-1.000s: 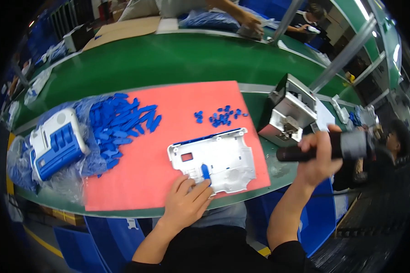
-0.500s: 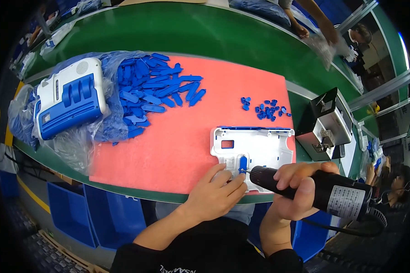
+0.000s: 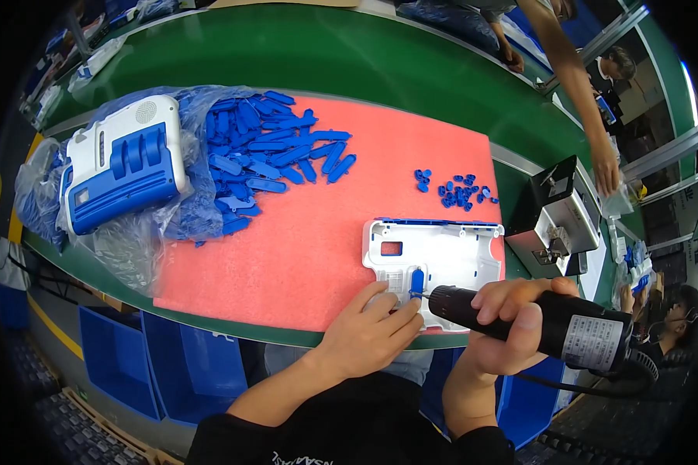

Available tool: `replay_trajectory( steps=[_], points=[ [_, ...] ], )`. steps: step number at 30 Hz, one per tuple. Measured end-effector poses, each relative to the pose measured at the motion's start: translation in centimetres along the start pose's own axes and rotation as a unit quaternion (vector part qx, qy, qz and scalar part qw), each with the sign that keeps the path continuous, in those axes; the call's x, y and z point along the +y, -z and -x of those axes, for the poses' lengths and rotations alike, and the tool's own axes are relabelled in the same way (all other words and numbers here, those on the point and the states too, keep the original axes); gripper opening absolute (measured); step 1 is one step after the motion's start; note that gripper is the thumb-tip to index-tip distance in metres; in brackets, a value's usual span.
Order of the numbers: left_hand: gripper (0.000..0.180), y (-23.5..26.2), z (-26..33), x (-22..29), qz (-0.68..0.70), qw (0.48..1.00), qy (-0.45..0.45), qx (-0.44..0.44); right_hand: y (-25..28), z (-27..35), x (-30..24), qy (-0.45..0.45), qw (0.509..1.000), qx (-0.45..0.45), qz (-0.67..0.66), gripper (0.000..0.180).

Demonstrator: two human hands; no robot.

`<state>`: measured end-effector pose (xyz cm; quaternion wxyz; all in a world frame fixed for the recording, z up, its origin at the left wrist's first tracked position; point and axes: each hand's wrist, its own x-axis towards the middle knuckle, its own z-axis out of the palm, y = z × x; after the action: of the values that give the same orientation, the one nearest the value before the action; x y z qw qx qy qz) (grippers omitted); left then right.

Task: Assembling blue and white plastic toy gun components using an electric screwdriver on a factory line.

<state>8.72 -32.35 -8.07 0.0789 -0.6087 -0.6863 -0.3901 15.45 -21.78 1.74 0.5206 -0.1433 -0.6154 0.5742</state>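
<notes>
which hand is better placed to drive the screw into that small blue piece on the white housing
The right hand: it already grips the black electric screwdriver, whose tip sits at the blue piece. The left hand is empty of tools, its fingers steadying the white housing beside that piece.

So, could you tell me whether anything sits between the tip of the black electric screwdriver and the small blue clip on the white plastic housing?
Nothing visible does. The black electric screwdriver in the right hand points straight at the small blue clip on the white plastic housing; the left hand steadies beside it.
</notes>
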Motion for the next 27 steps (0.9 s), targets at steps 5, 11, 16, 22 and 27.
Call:
replay_trajectory(
  steps=[5,11,16,22,27],
  points=[
    [0.024,0.2,0.0,0.1,-0.004,1.0,0.001,-0.007,0.0,-0.4,-0.3,0.009,1.0,0.012,0.0,0.048],
    [0.025,0.4,0.0,0.3,0.016,1.0,0.018,-0.002,0.5,-0.5,0.1,0.085,0.996,-0.001,-0.007,0.041],
    [0.025,0.3,0.0,0.3,0.007,1.0,0.013,-0.008,0.4,-0.6,0.1,0.08,0.997,0.009,-0.022,0.042],
    [0.025,0.1,0.0,0.1,-0.005,1.0,0.006,0.002,0.5,-0.8,0.6,0.032,0.998,-0.01,-0.06,0.044],
    [0.026,-0.1,0.0,0.2,-0.004,1.0,0.004,0.01,0.6,-0.6,1.2,0.027,0.998,-0.012,-0.054,0.041]
  ],
)
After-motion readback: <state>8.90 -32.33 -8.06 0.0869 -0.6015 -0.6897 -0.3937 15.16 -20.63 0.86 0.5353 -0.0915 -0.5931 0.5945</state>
